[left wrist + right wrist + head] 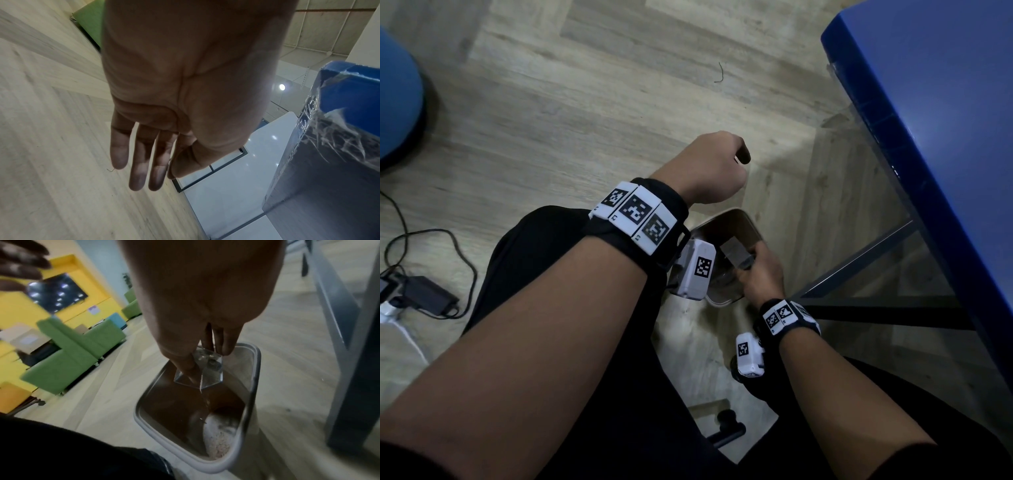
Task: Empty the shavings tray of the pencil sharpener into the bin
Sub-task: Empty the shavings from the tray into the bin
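With the right hand (205,308) pinching the clear shavings tray (202,369) over the bin (249,402), tip it fully and shake gently, while the left hand (185,81) hangs idle, fingers loosely apart.

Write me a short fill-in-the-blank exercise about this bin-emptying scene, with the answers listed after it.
1. The clear shavings tray is held by the person's ____ hand.
2. The tray is held above the open ____.
3. The left hand holds ____.
4. The table beside the bin is ____ in colour.

Answers: right; bin; nothing; blue
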`<action>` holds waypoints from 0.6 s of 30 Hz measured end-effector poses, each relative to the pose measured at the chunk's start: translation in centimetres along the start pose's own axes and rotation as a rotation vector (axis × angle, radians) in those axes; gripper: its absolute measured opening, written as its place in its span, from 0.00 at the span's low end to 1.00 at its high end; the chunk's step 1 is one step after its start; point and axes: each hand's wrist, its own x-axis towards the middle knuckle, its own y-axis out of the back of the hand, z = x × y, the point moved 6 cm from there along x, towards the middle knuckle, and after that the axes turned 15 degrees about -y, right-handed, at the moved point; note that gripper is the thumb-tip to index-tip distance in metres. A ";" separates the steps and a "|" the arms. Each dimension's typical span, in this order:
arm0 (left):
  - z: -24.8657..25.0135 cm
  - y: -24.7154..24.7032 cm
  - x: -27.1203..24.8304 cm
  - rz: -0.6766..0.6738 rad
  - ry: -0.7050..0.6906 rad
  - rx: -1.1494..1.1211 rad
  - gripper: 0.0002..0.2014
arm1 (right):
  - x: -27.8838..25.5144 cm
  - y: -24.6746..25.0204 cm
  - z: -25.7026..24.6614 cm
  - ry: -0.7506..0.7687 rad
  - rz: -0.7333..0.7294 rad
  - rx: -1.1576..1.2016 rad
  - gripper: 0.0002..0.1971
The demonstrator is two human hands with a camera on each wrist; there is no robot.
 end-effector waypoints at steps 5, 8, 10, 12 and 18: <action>0.1 -0.1 0.1 -0.007 0.000 0.016 0.23 | -0.1 -0.4 -0.4 0.046 0.006 -0.051 0.18; 0.0 -0.1 0.0 -0.009 0.003 0.013 0.23 | 0.1 -0.3 -0.6 0.036 -0.001 -0.051 0.16; 0.0 -0.1 0.0 -0.006 0.004 0.013 0.23 | 0.4 -0.1 -0.5 0.003 -0.008 -0.031 0.18; 0.0 -0.2 0.0 -0.010 0.002 0.012 0.23 | 0.4 -0.1 -0.4 0.007 -0.018 -0.039 0.17; -0.1 -0.3 0.1 -0.010 -0.004 0.025 0.24 | 0.4 0.2 -0.6 0.017 -0.002 -0.073 0.16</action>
